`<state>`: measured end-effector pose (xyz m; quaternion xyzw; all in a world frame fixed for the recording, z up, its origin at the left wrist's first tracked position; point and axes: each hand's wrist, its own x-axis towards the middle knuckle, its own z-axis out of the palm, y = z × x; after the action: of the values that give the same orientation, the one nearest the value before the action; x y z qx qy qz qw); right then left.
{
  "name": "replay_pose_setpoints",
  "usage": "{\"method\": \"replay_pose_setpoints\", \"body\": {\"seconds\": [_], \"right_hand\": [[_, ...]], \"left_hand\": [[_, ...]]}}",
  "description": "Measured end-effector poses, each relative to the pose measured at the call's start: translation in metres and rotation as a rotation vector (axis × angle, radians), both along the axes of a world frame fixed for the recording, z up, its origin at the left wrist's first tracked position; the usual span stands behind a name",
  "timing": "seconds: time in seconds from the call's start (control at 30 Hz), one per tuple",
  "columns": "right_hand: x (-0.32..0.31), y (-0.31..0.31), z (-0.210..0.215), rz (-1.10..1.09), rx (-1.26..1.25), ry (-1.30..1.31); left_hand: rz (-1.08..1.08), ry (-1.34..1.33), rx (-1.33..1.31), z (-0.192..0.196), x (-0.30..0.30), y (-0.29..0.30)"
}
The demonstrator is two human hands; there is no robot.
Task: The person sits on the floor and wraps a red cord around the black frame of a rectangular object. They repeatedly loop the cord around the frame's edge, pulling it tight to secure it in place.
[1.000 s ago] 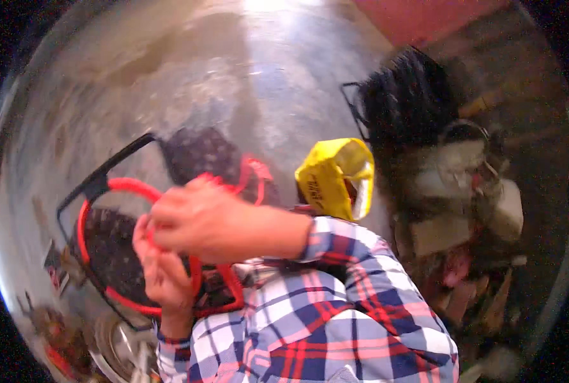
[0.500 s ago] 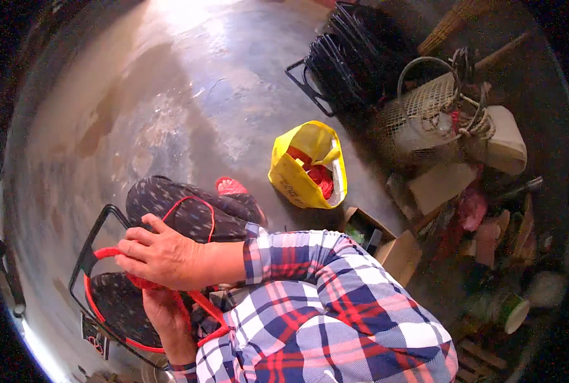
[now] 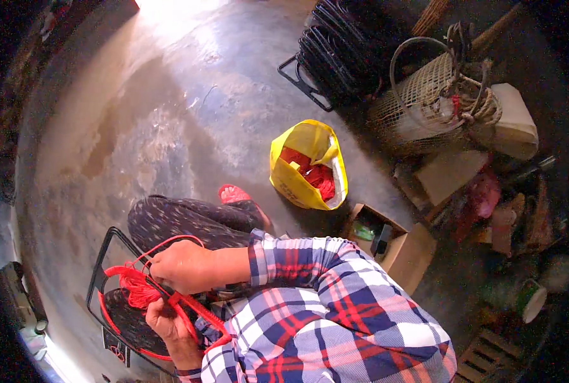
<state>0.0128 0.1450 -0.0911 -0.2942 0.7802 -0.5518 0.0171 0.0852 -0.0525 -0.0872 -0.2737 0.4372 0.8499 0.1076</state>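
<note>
A black metal frame (image 3: 97, 281) rests across my lap at the lower left, parts of it wrapped tightly in red cord. My left hand (image 3: 169, 322) closes around the frame's red-wrapped middle bar, its thumb beside a loose bundle of red cord (image 3: 137, 288). Just above it, my right hand (image 3: 181, 267) is closed with its fingertips pinched at the cord near the black bar. From that hand a thin loop of cord (image 3: 181, 237) arcs over my leg. The exact grip of the right fingertips is hidden behind the hand.
A yellow bag (image 3: 291, 184) with red cord bundles (image 3: 319, 182) stands ahead on the concrete floor. An open cardboard box (image 3: 412, 255) is at my right. Stacked black frames (image 3: 342, 57), a mesh basket (image 3: 418, 105) and a wooden slatted piece (image 3: 488, 351) lie farther right.
My right hand has moved off the cord bundle to the right and closed beside the bar, uncovering the bundle. The cord loop has dropped lower. The view has shifted slightly.
</note>
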Motion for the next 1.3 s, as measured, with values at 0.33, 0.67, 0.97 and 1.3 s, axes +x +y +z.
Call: {"method": "replay_pose_setpoints", "body": {"seconds": [0.33, 0.67, 0.97, 1.3], "right_hand": [[-0.015, 0.007, 0.014, 0.124, -0.001, -0.357], [-0.011, -0.006, -0.008, 0.182, 0.305, 0.008], [-0.022, 0.028, 0.005, -0.004, 0.028, -0.273], [-0.049, 0.130, 0.019, 0.645, -1.056, -0.618]], "left_hand": [[0.104, -0.028, 0.003, 0.015, 0.001, 0.014], [-0.160, 0.057, 0.323, -0.015, 0.015, -0.013], [-0.055, 0.092, 0.453, -0.016, 0.015, -0.008], [-0.017, 0.191, 0.451, -0.016, 0.019, -0.008]]}}
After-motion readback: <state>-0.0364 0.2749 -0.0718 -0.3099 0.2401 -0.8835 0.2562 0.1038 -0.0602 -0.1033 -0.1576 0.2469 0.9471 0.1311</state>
